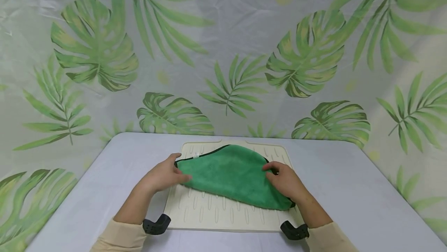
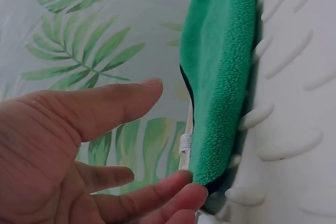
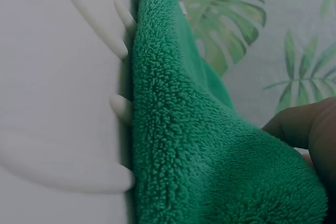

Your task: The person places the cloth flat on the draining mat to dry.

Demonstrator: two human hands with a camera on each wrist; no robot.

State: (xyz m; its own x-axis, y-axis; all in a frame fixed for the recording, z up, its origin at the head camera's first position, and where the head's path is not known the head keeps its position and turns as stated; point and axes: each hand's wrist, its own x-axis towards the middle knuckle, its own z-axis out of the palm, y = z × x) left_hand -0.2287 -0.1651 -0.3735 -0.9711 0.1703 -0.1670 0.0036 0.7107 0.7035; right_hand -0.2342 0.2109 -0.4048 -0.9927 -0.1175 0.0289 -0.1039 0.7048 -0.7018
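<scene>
A green plush cleaning cloth (image 1: 230, 176) with dark edging lies folded, its fuzzy side showing in the wrist views. My left hand (image 1: 165, 174) is at its left end, thumb spread apart from the fingers. In the left wrist view, the fingertips (image 2: 197, 195) touch the cloth's corner near a small white label (image 2: 186, 143). On the other side, my right hand (image 1: 284, 178) pinches the right edge of the cloth. The right wrist view shows the cloth (image 3: 173, 129) raised towards that hand, with part of the fingers hidden behind it.
Beneath the cloth is a cream ribbed board (image 1: 209, 219) on a white table (image 1: 331, 190). A leaf-patterned curtain (image 1: 237, 30) hangs behind the table. Black wrist mounts (image 1: 157, 225) sit at both sleeves, close to the board's front corners.
</scene>
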